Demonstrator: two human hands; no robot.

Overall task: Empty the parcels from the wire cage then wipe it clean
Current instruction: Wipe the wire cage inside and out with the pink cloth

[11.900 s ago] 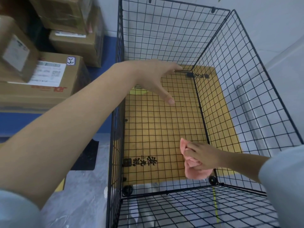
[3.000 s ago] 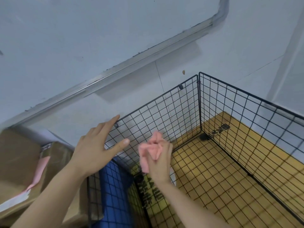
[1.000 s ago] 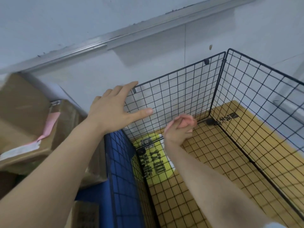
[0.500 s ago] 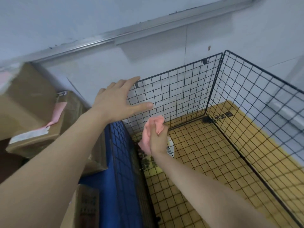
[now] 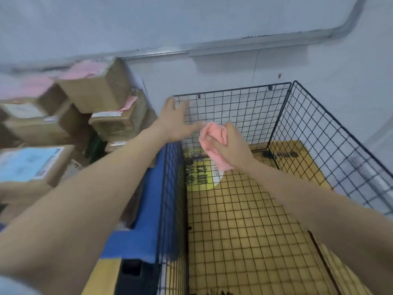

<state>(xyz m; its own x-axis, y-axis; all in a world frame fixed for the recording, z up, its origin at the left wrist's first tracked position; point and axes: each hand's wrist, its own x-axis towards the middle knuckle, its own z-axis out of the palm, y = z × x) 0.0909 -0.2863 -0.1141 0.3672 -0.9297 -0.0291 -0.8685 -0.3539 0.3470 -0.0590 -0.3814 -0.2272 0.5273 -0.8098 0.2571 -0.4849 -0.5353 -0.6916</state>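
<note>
The right hand [image 5: 232,145], fingers curled tight round the pink cloth [image 5: 211,138], has climbed from the low corner to the middle of the far panel of the wire cage [image 5: 319,133]. So the wiping goes on, and I see no parcel inside. The left hand [image 5: 175,122] stays flat, fingers spread, on that panel's top corner. The parcels [image 5: 100,92] stand stacked outside at the left, clear of the cloth.

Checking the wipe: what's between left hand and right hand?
Only the bunched pink cloth, gripped by the right hand, near the left hand; head view.
</note>
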